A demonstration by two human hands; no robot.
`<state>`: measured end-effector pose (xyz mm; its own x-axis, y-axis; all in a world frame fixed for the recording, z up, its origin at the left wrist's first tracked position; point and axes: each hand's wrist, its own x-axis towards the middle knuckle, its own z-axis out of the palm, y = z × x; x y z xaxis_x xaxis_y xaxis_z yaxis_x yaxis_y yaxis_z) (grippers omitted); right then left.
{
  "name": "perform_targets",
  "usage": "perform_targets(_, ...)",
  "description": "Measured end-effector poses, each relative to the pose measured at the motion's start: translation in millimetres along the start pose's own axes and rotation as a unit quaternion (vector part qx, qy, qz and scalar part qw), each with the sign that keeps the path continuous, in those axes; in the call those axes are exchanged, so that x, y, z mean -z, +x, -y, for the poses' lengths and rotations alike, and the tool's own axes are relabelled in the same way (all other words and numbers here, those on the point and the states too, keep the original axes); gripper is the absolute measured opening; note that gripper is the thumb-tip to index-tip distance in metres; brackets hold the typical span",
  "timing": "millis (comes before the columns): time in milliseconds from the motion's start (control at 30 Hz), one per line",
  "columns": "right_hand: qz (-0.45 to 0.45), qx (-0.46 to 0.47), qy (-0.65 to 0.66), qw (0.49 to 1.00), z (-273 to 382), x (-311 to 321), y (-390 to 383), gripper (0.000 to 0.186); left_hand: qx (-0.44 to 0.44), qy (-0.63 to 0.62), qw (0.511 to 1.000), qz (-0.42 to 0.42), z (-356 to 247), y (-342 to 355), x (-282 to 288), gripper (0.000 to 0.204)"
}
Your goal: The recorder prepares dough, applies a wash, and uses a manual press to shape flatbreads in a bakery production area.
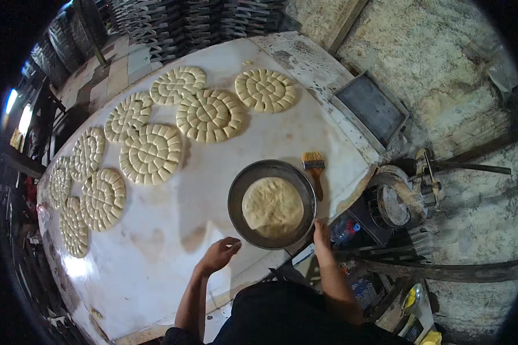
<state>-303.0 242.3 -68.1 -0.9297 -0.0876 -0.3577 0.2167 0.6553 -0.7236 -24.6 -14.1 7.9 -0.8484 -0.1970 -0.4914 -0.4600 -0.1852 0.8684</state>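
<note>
A round dark metal pan (234, 202) sits on the near right part of the white table, with a flattened round of pale dough (272, 206) inside it. My right hand (322, 234) grips the pan's rim at its lower right side, the fingers partly hidden by the wall. Just left of the pan, apart from it, my left hand (220, 255) hovers over the table with fingers loosely bent and nothing visible in them. Beyond the pan, to the right, lies a flat brush (313, 167) with yellowish bristles and a wooden handle.
Several round dough coils cut into segments, such as this dough coil (150, 154), lie across the left and far parts of the table (195, 190). A rectangular metal tray (369, 109) rests at the right edge. Beside the table stand a floury metal container (395, 198) and a plastic bottle (344, 229).
</note>
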Motion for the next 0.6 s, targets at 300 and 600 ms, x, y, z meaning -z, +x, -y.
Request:
perform_targets(300, 0.268, -0.132, 0.434, 0.850, -24.2, 26.4, -25.3, 0.027, 0.106, -0.203, 0.970, -0.080, 77.8, -13.3, -139.6, 0.053)
perform_targets(600, 0.359, -0.232, 0.419, 0.801, -145.2, 144.8, -86.9, 0.029, -0.069, -0.128, 0.855, -0.498, 209.4, 1.2, -183.8, 0.055)
